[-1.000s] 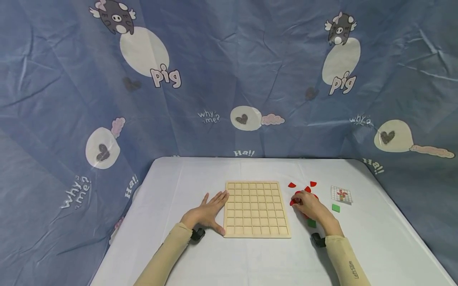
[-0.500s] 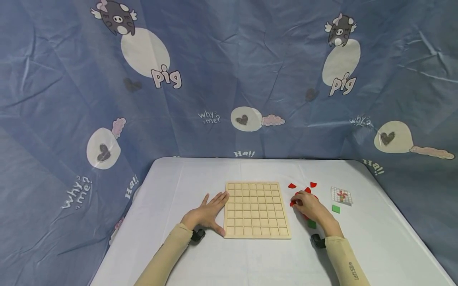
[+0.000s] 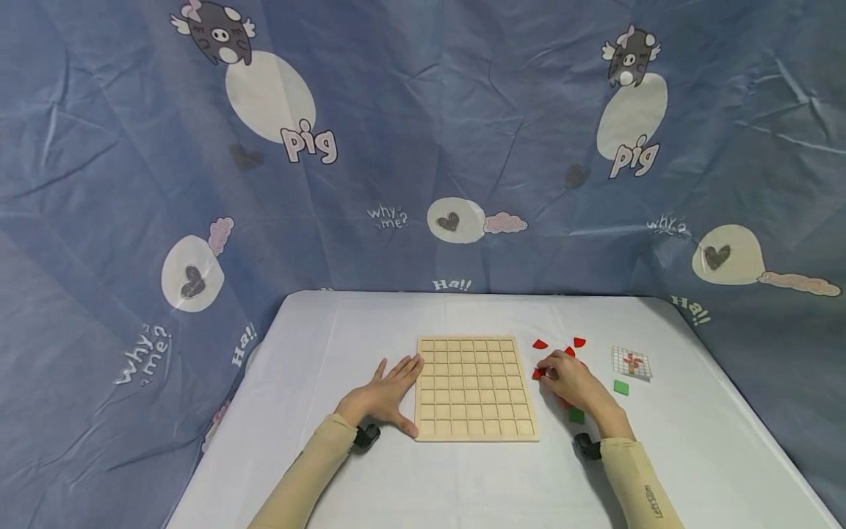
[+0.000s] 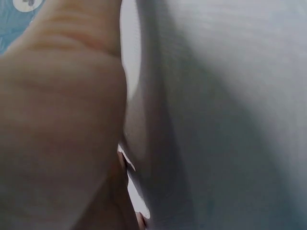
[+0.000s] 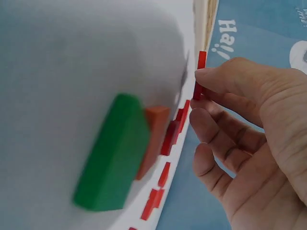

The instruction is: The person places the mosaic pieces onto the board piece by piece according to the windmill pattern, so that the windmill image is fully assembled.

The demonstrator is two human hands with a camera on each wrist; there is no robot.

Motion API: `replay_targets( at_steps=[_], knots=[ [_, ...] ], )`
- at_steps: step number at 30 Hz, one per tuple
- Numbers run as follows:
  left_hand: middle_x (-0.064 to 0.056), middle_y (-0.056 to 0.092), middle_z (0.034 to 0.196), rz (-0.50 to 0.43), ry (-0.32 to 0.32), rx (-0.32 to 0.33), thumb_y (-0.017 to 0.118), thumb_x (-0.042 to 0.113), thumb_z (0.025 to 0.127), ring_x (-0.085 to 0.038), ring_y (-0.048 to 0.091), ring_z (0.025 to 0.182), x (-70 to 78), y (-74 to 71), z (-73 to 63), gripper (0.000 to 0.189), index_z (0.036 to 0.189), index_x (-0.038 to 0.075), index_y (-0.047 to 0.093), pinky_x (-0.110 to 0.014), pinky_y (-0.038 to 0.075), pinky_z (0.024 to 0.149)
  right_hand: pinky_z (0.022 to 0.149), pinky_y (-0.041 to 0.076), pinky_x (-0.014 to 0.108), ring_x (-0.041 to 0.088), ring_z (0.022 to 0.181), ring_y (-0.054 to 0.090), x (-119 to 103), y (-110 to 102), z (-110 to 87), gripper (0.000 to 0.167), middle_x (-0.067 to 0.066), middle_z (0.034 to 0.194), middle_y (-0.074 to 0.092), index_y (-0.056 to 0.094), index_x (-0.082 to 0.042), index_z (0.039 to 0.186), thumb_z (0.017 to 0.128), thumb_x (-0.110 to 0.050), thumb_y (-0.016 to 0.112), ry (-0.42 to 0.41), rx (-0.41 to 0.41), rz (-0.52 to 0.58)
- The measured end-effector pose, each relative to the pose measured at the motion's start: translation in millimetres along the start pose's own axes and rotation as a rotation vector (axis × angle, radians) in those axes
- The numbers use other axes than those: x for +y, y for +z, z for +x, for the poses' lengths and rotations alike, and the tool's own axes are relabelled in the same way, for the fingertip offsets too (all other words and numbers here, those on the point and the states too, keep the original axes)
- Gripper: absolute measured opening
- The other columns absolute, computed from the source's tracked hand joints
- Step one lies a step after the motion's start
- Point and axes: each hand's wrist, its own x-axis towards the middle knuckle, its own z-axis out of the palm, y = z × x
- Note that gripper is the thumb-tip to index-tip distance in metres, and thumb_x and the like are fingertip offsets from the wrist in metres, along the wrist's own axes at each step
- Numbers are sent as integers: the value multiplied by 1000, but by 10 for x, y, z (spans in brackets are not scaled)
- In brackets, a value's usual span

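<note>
A square wooden board (image 3: 476, 389) with a grid of shallow cells lies mid-table. My left hand (image 3: 380, 400) rests along its left side, fingers spread, fingertips and thumb at the rim. Right of the board, my right hand (image 3: 575, 382) pinches a small flat red piece (image 5: 202, 60) between thumb and fingers, just above the cloth. Several red pieces (image 5: 173, 134) lie around and partly beneath that hand. Near its wrist sit a green piece (image 5: 112, 158) and an orange-red one (image 5: 153, 139). The left wrist view mostly shows blurred skin and white cloth.
A small card (image 3: 631, 363) with a grid and a red flower picture lies at the right, with a green square (image 3: 621, 387) in front of it. Loose red pieces (image 3: 540, 344) lie beyond the right hand. A blue printed curtain (image 3: 396, 147) hangs behind the white table (image 3: 370, 323).
The red piece in my right fingers has shifted slightly left and shows more clearly. My left hand and the board hold their place.
</note>
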Motion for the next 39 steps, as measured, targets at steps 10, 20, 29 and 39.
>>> replay_targets(
  at_steps=[10,20,29,39],
  knots=[
    [-5,-4,164,5,-5,-2,75,71,56,-25,-4,151,-18,13,11,139,156,11,0,-60,-7,118,65,53,28,18,82,62,-241,-103,191,20,10,105,64,72,-4,105,85,-9,70,-105,12,-3],
    [-6,-4,164,-5,2,-5,75,70,57,-26,-3,151,-12,-5,2,138,156,10,-1,-61,-6,118,71,54,32,20,84,63,-545,-64,485,16,7,99,64,72,-5,101,85,-8,72,-244,22,-7],
    [-6,-5,164,-14,2,-11,76,69,58,-26,-3,151,-16,-20,11,138,156,10,-1,-60,-7,117,75,54,33,18,89,63,-772,115,720,20,6,100,64,72,-5,106,87,-10,71,-224,-69,-15],
    [-4,-7,164,12,5,-11,74,73,58,-26,-4,151,-48,16,31,138,156,12,-3,-60,-7,118,77,55,31,16,89,64,-863,321,859,17,3,99,64,74,-10,103,87,-9,71,-194,-96,-48]
  ],
)
